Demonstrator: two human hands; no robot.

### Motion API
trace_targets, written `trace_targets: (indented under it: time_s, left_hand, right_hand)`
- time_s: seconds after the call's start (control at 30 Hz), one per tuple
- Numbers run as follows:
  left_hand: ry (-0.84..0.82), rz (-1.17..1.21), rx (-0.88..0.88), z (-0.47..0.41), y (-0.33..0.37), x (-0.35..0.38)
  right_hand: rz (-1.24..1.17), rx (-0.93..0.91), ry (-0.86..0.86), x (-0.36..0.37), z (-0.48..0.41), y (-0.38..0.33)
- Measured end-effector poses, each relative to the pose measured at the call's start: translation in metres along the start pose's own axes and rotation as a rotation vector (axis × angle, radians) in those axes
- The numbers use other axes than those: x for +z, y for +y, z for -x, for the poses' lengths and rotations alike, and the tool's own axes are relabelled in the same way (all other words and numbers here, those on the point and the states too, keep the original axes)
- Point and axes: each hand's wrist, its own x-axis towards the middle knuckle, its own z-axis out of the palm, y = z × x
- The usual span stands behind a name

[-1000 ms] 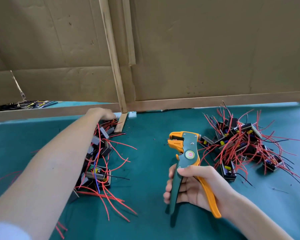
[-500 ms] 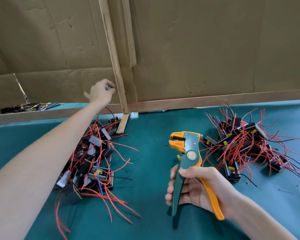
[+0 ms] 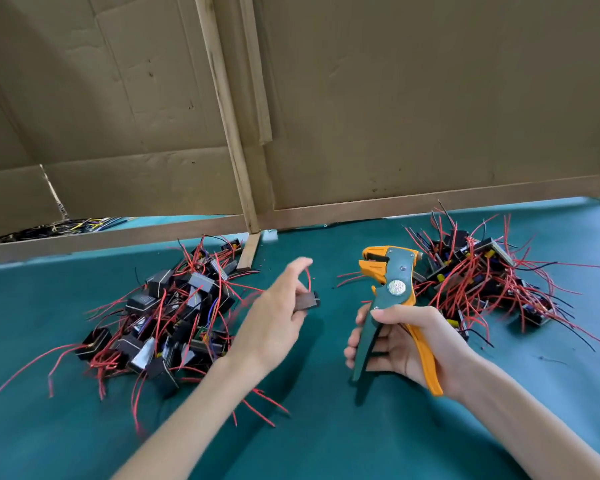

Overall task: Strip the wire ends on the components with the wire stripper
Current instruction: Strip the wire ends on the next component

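Observation:
My right hand (image 3: 402,344) grips the green and orange wire stripper (image 3: 390,289) by its handles, jaws up and pointing left. My left hand (image 3: 274,317) holds a small dark component (image 3: 307,302) between thumb and fingers, a red wire curling up from it. The component hangs above the table just left of the stripper's jaws, not touching them. A pile of dark components with red wires (image 3: 167,317) lies on the left. A second pile (image 3: 482,282) lies to the right, behind the stripper.
The table is covered in teal cloth (image 3: 326,427). Cardboard walls with wooden strips (image 3: 236,133) close off the back. Loose red wires (image 3: 257,410) trail over the cloth under my left forearm. More wires lie beyond the cardboard at the far left (image 3: 66,226).
My left hand has come back from the far cardboard wall to the middle, now holding a component beside the stripper. My right hand has held the stripper almost still.

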Motion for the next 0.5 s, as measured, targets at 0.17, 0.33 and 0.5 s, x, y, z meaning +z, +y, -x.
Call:
trace_targets:
  time_s: [0.17, 0.33, 0.5]
  left_hand:
    - [0.024, 0.085, -0.142, 0.008, 0.007, 0.026]
    - [0.156, 0.114, -0.210, 0.016, 0.015, 0.035]
    - [0.172, 0.103, -0.260, 0.015, 0.016, 0.038]
  right_hand:
    - [-0.001, -0.004, 0.007, -0.001, 0.001, -0.001]
    - [0.022, 0.007, -0.005, -0.002, 0.001, 0.001]
    - [0.035, 0.023, -0.012, -0.003, 0.000, 0.001]
